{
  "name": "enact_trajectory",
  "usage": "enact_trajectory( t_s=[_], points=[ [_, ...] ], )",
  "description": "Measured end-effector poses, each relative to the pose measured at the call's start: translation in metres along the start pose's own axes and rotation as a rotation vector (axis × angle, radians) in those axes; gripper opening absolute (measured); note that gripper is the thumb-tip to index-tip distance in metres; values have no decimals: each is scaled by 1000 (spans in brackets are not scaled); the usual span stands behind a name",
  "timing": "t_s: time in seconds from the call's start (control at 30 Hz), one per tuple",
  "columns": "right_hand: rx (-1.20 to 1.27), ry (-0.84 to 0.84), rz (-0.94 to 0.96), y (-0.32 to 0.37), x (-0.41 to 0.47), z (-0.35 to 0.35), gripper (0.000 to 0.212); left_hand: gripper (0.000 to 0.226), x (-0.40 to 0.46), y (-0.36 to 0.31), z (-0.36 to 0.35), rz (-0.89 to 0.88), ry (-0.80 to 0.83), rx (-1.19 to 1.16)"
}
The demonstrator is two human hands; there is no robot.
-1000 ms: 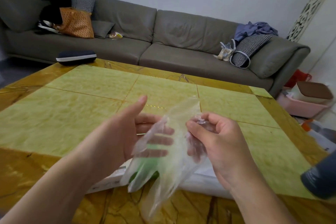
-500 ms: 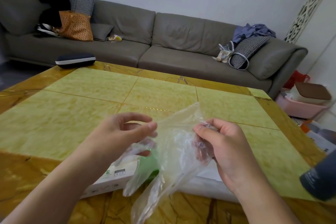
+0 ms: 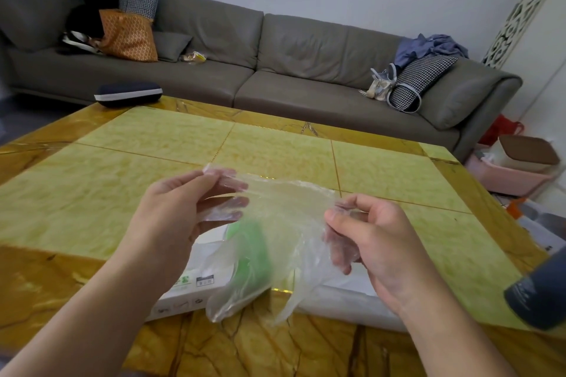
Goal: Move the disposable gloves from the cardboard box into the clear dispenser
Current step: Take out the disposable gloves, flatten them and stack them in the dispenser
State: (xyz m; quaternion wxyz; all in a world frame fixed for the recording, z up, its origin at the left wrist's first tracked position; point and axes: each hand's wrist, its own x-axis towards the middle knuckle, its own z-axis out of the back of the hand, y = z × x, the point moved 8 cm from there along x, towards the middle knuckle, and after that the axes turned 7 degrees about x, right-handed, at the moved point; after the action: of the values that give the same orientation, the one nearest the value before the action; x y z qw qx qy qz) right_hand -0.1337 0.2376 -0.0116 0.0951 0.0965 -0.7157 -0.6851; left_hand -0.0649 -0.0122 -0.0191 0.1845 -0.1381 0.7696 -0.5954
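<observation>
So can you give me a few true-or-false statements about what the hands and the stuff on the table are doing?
1. Both hands pinch a clear glove. True: left hand, right hand.
2. The glove lies flat on the table. False: it hangs in the air between the hands.
3. A white box lies under the hands. True.
4. The dark case sits mid-table. False: it is at the far left edge.

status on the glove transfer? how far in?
Early. In hand: left hand and right hand each pinch an edge of a clear disposable glove, held spread above the table. The cardboard box lies below. Left: getting it into the dispenser; a translucent piece lies beside the box, contents unreadable.
</observation>
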Motion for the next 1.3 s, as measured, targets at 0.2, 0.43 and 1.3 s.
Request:
enact_trajectory(
  t_s=[0.2, 0.43, 1.3],
  points=[
    [-161, 90, -42, 3, -5, -4, 19, 21, 1, 1, -3, 7, 37, -37],
    [-86, -46, 44, 3, -2, 8, 24, 26, 2, 8, -18, 30, 120, -18],
    [49, -434, 107, 5, 0, 73, 26, 17, -41, 39, -86, -20, 535, 384]
  ],
)
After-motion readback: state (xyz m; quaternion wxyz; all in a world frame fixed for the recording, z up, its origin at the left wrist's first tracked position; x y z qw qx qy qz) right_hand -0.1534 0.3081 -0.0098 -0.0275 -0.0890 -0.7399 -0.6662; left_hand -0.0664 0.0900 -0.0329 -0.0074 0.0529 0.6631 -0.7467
